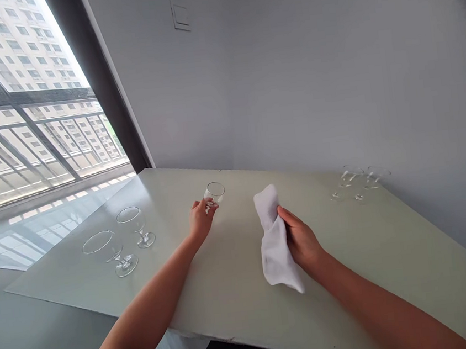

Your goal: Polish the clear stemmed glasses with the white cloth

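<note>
My left hand (pixel 202 217) reaches over the middle of the table, its fingers closed around the lower part of a small stemmed glass (pixel 215 192). The rim of that glass faces up, and its foot is hidden behind my fingers. To the right, my right hand (pixel 302 238) grips a white cloth (pixel 275 250) between thumb and fingers. The cloth is bunched at the thumb and hangs down toward the front of the table, apart from the glass.
Two stemmed glasses, a nearer one (pixel 106 249) and a farther one (pixel 133 221), stand upright on the left of the pale table (pixel 228 286). Two more glasses (pixel 352 176) (pixel 375 176) are at the back right by the grey wall (pixel 310 77). A window (pixel 34 106) is at the left.
</note>
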Motion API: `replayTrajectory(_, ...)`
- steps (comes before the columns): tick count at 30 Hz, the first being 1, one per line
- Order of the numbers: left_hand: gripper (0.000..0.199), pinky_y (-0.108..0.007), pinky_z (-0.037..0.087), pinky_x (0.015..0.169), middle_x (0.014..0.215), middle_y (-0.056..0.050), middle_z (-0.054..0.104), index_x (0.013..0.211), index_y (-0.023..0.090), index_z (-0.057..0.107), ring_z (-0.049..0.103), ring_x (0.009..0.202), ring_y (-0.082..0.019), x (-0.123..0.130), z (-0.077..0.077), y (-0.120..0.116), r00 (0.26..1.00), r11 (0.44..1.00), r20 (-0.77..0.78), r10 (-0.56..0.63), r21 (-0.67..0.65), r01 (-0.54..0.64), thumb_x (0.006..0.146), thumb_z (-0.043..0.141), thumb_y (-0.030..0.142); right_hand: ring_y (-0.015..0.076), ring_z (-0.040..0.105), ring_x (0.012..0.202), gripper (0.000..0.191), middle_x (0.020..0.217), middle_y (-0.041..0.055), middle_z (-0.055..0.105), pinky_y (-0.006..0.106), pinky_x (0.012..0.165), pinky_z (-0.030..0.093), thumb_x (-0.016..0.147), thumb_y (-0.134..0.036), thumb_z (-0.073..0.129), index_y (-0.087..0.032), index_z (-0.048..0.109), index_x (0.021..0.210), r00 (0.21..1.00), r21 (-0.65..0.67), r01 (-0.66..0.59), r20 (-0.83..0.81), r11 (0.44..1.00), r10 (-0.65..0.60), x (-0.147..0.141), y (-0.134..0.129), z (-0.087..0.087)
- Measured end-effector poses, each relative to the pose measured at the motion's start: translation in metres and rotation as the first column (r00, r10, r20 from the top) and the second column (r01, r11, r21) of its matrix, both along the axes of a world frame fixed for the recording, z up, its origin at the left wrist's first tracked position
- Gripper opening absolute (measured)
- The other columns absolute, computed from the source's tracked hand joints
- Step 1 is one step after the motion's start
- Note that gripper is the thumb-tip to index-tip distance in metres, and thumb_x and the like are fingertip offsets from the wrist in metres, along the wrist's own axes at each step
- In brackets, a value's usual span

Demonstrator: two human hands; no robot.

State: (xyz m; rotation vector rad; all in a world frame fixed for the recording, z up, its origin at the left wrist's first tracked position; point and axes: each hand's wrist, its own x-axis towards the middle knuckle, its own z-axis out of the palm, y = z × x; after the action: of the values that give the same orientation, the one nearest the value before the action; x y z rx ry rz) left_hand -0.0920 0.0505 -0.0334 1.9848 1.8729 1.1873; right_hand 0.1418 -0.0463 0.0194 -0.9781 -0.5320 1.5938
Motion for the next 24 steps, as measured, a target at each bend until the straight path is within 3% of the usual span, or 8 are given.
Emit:
replayTrajectory(4, 0.015, -0.028, 0.038, 0.069, 0.079, -0.003, 0.060, 0.087, 0.021, 0.057, 0.055, 0.085, -0.019, 0.004, -0.001, -0.003, 0.996, 0.998, -0.087, -0.017, 0.055, 0.022, 0.079, 0.052, 0.033, 0.0108, 0.044, 0.046, 0.025, 0.051, -0.0051, 0.047, 0.024, 0.044, 0.039, 0.070, -0.048, 0.061, -0.024, 0.054, 0.069, 0.999, 0.031, 0.025, 0.036, 0.999, -0.026, 0.008, -0.002, 0.009)
replayTrajectory(7, 0.009, -0.025, 0.038, 0.065, 0.078, -0.002, 0.060, 0.081, 0.021, 0.053, 0.055, 0.084, -0.018, 0.007, -0.003, -0.005, 0.991, 0.996, -0.121, -0.052, 0.072, 0.061, 0.078, 0.054, 0.029, 0.0115, 0.047, 0.050, 0.020, 0.057, -0.0043, 0.051, 0.025, 0.046, 0.040, 0.071, -0.044, 0.060, -0.024, 0.056, 0.073, 0.987, 0.102, 0.147, 0.056, 0.984, -0.153, 0.012, 0.007, 0.001)
replayTrajectory(10, 0.011, -0.023, 0.037, 0.061, 0.076, -0.001, 0.060, 0.083, 0.021, 0.050, 0.054, 0.079, -0.017, 0.013, -0.004, -0.009, 0.983, 0.990, -0.158, -0.097, 0.082, 0.111, 0.079, 0.051, 0.031, 0.0107, 0.047, 0.051, 0.017, 0.060, -0.0043, 0.050, 0.024, 0.047, 0.041, 0.072, -0.040, 0.060, -0.024, 0.056, 0.072, 0.968, 0.148, 0.229, 0.066, 0.962, -0.241, 0.014, 0.017, -0.007)
replayTrajectory(15, 0.017, -0.025, 0.039, 0.063, 0.070, 0.000, 0.061, 0.097, 0.020, 0.050, 0.056, 0.069, -0.016, 0.025, -0.004, -0.018, 0.950, 0.969, -0.246, -0.192, 0.104, 0.223, 0.082, 0.047, 0.028, 0.0103, 0.042, 0.048, 0.020, 0.055, -0.0045, 0.044, 0.024, 0.044, 0.037, 0.073, -0.043, 0.058, -0.025, 0.053, 0.066, 0.956, 0.246, 0.195, 0.168, 0.950, -0.240, 0.006, 0.017, 0.000)
replayTrajectory(17, 0.027, -0.027, 0.040, 0.068, 0.073, 0.000, 0.064, 0.109, 0.020, 0.047, 0.057, 0.071, -0.016, 0.029, -0.004, -0.020, 0.932, 0.951, -0.274, -0.237, 0.132, 0.280, 0.082, 0.046, 0.021, 0.0103, 0.041, 0.048, 0.022, 0.054, -0.0040, 0.042, 0.024, 0.044, 0.037, 0.074, -0.044, 0.057, -0.024, 0.054, 0.066, 0.952, 0.305, 0.117, 0.235, 0.945, -0.194, -0.006, 0.017, 0.006)
replayTrajectory(20, 0.040, -0.028, 0.040, 0.074, 0.077, 0.001, 0.066, 0.121, 0.021, 0.040, 0.059, 0.072, -0.015, 0.029, -0.006, -0.021, 0.924, 0.937, -0.282, -0.259, 0.160, 0.312, 0.081, 0.045, 0.016, 0.0109, 0.044, 0.052, 0.023, 0.059, -0.0027, 0.045, 0.024, 0.046, 0.039, 0.076, -0.044, 0.055, -0.023, 0.060, 0.083, 0.925, 0.325, -0.149, 0.380, 0.934, 0.015, -0.026, 0.017, 0.009)
replayTrajectory(24, 0.041, -0.028, 0.040, 0.075, 0.075, 0.002, 0.066, 0.121, 0.020, 0.041, 0.059, 0.068, -0.014, 0.023, -0.007, -0.019, 0.925, 0.938, -0.286, -0.251, 0.166, 0.306, 0.081, 0.047, 0.016, 0.0115, 0.047, 0.050, 0.043, 0.057, -0.0037, 0.048, 0.027, 0.051, 0.046, 0.081, -0.040, 0.049, -0.023, 0.048, 0.120, 0.776, 0.271, -0.479, 0.576, 0.835, 0.258, -0.036, 0.021, 0.002)
